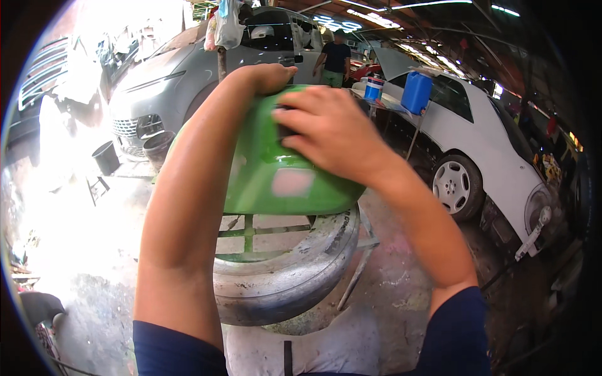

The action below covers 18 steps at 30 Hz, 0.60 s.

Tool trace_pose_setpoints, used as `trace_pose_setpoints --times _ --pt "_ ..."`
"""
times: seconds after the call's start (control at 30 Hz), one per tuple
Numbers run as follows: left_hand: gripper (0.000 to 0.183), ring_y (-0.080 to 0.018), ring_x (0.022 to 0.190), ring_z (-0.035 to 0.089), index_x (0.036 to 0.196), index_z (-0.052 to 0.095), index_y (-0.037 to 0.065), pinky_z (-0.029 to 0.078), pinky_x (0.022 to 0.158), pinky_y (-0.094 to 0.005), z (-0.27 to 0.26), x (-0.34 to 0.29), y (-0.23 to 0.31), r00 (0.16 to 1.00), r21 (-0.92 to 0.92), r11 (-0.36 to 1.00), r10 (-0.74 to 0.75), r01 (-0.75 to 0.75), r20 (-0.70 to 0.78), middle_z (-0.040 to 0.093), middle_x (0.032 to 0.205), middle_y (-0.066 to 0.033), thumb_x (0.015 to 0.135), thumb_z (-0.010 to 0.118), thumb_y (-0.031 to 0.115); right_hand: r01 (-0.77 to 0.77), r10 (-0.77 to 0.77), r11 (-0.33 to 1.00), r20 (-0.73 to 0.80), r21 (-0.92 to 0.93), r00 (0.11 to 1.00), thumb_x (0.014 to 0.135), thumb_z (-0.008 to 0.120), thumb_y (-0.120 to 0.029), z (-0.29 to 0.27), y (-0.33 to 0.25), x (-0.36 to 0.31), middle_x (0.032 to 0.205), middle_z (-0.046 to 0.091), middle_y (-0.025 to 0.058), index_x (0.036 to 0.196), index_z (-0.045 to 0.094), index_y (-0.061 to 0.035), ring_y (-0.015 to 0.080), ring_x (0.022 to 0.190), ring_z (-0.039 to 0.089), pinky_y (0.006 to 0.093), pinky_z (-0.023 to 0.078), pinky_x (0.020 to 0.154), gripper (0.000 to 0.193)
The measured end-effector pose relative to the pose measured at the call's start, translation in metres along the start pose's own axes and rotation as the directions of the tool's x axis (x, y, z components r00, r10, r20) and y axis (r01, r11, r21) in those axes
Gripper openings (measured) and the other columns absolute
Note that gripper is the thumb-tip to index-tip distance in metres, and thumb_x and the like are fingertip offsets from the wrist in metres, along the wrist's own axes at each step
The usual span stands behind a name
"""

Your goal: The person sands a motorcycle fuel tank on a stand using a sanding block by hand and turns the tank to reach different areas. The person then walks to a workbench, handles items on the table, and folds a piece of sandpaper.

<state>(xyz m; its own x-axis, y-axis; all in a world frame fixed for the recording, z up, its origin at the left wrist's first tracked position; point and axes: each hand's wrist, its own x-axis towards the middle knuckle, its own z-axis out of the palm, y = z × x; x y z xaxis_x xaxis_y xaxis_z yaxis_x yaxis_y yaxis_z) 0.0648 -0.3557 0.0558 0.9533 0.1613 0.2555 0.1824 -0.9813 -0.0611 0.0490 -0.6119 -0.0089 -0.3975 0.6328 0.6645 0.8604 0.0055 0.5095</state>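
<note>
A glossy green body panel [248, 188] with a pale patch [293, 182] lies in front of me, over a worn tyre [301, 282]. My left hand [271, 78] holds the panel's far edge, its fingers partly hidden by the wrist. On the panel's upper face my right hand [329, 128] presses down with bent fingers, slightly blurred. A dark pad [285, 130] shows beneath those fingers; most of it is covered. The pale patch is nearer to me than this hand.
Metal stand legs [357, 276] show beside the tyre. A silver van [150, 88] stands far left, near dark buckets [105, 158]. At right are a white car [483, 138], a blue jerrycan [416, 93] and a paint can [374, 88]. Another person [335, 56] is at the back.
</note>
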Motion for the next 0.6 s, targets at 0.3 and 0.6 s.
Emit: trace_pose_setpoints --times 0.3,0.6 --pt "0.054 -0.0397 0.141 0.049 0.160 0.032 0.002 0.039 0.118 -0.0458 -0.001 -0.009 -0.006 0.997 -0.142 0.989 -0.058 0.052 -0.044 0.048 0.155 -0.0249 0.112 0.031 0.027 0.024 -0.024 1.000 -0.012 -0.013 1.000 0.081 0.079 -0.022 -0.015 0.006 -0.021 0.127 0.063 0.0025 0.113 0.068 -0.0125 0.0278 0.121 0.057 0.0444 0.045 0.100 0.035" --pt "0.053 -0.0398 0.145 0.044 0.157 0.037 -0.001 0.036 0.120 -0.0457 -0.001 -0.006 -0.012 0.997 -0.122 0.990 -0.074 0.071 -0.020 0.047 0.155 -0.0272 0.113 0.028 0.028 0.115 -0.116 0.993 0.007 0.023 0.993 0.083 0.078 -0.024 0.017 -0.015 0.014 0.125 0.064 0.0026 0.109 0.067 -0.0133 0.0270 0.121 0.057 0.0440 0.045 0.099 0.030"
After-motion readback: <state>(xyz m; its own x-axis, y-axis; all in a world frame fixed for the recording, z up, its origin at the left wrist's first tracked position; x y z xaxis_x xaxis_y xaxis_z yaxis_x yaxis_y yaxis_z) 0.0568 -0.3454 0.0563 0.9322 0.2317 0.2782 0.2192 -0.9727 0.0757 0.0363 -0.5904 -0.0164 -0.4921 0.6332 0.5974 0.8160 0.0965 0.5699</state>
